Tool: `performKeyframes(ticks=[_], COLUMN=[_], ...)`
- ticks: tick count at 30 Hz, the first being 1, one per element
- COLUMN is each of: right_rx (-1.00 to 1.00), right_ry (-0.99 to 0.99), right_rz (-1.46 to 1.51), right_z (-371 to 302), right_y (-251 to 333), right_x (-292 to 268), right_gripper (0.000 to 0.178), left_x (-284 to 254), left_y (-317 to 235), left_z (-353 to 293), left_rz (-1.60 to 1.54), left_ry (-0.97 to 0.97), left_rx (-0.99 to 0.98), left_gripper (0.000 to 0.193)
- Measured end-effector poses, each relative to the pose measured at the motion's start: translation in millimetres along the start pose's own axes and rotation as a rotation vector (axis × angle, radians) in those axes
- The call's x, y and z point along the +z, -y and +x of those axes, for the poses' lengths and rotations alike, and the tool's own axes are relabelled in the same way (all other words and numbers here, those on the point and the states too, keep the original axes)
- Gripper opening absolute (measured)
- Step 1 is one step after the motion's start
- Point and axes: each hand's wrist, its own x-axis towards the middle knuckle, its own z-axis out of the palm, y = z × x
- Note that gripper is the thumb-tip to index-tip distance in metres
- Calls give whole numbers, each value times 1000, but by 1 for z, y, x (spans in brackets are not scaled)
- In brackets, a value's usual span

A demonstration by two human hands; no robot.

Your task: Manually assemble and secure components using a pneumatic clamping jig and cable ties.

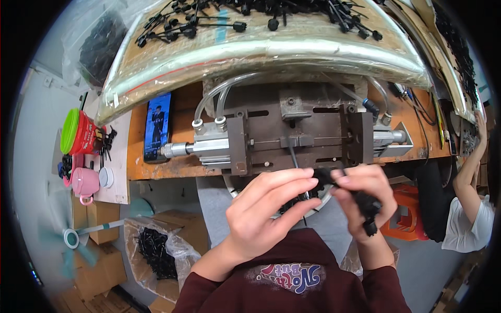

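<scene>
In front of the clamping fixture [292, 125], my two hands meet over my lap. My left hand [266, 206] is closed, fingertips and thumb on a black plastic part [325, 176] with a thin dark rod [294, 154] that rises from the fingers toward the fixture's middle. My right hand [369, 190] pinches the other side of that part. More black plastic pieces [368, 206] with knobbed ends are tucked in the right palm. The fingers partly hide the held part, so its full shape cannot be seen.
Behind the fixture lies a plastic-wrapped tray [282, 52] heaped with black stemmed parts. A phone [157, 128], red tub [86, 133] and pink mug [85, 182] are at left. Below are a bag of black parts [156, 253] and a fan [71, 238]. Another person's arm [469, 167] works at right.
</scene>
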Motion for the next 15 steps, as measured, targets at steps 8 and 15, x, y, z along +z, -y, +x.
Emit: performKeyframes(ticks=[8,15], right_rx=[285,278], right_ry=[-126,-173], right_rz=[60,140], right_z=[-14,-14], right_y=[-1,0], right_x=[-11,-8], right_gripper=[24,26], left_x=[20,24], left_y=[23,34], left_z=[-10,-9], left_rz=[349,489], left_ry=[69,82], left_rx=[91,122], left_gripper=[32,28])
